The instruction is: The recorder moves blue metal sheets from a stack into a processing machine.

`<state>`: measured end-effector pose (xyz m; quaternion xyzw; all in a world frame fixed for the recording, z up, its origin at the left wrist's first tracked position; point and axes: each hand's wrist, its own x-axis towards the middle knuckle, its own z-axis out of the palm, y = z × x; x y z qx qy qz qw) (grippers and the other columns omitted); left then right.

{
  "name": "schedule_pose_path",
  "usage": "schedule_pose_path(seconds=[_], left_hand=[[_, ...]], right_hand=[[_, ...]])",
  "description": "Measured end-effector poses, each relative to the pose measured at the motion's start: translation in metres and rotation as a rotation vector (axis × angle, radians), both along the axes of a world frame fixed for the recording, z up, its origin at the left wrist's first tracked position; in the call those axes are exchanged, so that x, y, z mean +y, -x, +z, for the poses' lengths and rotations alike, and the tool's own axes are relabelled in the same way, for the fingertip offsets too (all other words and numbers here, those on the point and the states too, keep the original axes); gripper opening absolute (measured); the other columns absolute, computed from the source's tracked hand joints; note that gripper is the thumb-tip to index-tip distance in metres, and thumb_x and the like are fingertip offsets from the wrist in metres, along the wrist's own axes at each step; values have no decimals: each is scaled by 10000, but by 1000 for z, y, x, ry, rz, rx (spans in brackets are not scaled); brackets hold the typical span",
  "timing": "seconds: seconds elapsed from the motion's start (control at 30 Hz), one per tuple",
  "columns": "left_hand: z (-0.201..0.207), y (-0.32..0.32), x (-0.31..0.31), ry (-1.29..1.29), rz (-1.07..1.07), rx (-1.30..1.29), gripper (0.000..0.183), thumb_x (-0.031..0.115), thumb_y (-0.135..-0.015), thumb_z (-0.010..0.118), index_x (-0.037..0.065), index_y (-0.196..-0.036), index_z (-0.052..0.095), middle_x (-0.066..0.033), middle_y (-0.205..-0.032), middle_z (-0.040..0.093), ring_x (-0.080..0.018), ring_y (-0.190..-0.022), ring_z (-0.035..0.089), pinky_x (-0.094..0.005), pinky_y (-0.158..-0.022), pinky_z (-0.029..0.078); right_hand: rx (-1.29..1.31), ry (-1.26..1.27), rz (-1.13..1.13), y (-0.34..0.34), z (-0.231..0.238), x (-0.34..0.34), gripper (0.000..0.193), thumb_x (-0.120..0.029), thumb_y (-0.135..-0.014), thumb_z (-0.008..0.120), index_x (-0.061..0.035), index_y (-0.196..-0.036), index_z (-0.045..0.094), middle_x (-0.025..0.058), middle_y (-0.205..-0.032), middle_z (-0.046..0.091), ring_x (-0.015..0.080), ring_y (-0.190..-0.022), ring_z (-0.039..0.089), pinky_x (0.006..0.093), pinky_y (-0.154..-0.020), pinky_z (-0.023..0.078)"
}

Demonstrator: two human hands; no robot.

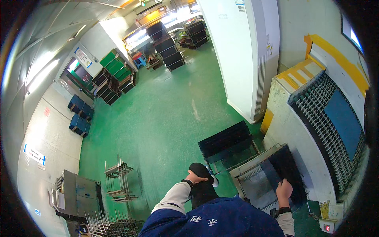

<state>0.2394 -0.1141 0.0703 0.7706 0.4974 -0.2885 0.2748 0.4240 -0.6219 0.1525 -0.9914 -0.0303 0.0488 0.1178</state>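
My left hand (195, 176) rests on my black-trousered knee (202, 168), fingers spread over it and holding nothing. On the right, my right hand (284, 191) is closed at the edge of a thin dark panel (271, 173); the fingertips are partly hidden. That panel leans over a pale metal tray-like frame (256, 187) with a toothed or ridged edge, beside a larger black sheet (290, 168). Just left of the frame stands a metal rack (254, 149) filled with a row of upright black panels (226, 140).
A roller conveyor (316, 100) carrying a blue panel (342, 120) runs along the right. Beyond it stands a tall white cabinet (241, 59). Black crates (167, 49), green crates (114, 63) and blue crates (81, 108) are stacked farther off. Metal racks (118, 172) stand at left.
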Motion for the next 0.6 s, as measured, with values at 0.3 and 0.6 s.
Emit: schedule_pose_path(seconds=[0.3, 0.6], left_hand=[[-3, 2, 2, 22, -9, -34, 1560, 659, -511, 860, -143, -1439, -104, -275, -1288, 547, -358, -1211, 555, -393, -1034, 425], [9, 1, -1, 24, -1, -67, 1550, 651, -516, 861, -131, -1448, -100, -290, -1332, 509, -361, -1253, 520, -391, -1055, 408]], right_hand=[[42, 31, -4, -1, 1, 1, 212, -208, -834, 679, -34, -938, 618, 170, -919, 674, 357, -866, 662, 462, -740, 516], [-4, -16, -2, 1, 1, 2, 190, -160, -796, 703, -18, -886, 615, 187, -890, 671, 381, -846, 653, 466, -726, 506]])
